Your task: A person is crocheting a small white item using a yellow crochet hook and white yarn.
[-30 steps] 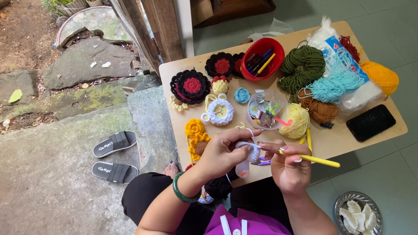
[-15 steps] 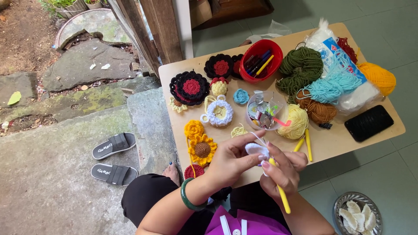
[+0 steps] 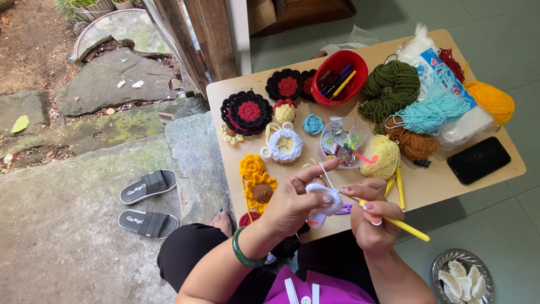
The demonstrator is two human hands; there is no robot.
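My left hand pinches a small white crochet piece with white yarn running up over the index finger. My right hand grips a yellow-handled crochet hook whose metal tip points into the white piece. Both hands hover over the near edge of a small wooden table. Just left of my left hand lie a yellow crocheted flower and a sunflower.
The table carries black-and-red crochet flowers, a red bowl of hooks, a clear tub, green, teal, brown, orange and pale-yellow yarn, and a black phone. Sandals lie on concrete at left. A metal dish of fruit segments sits at lower right.
The hook has swung from pointing down to pointing right and down, with its tip back in the white piece. Both hands stay over the table edge.
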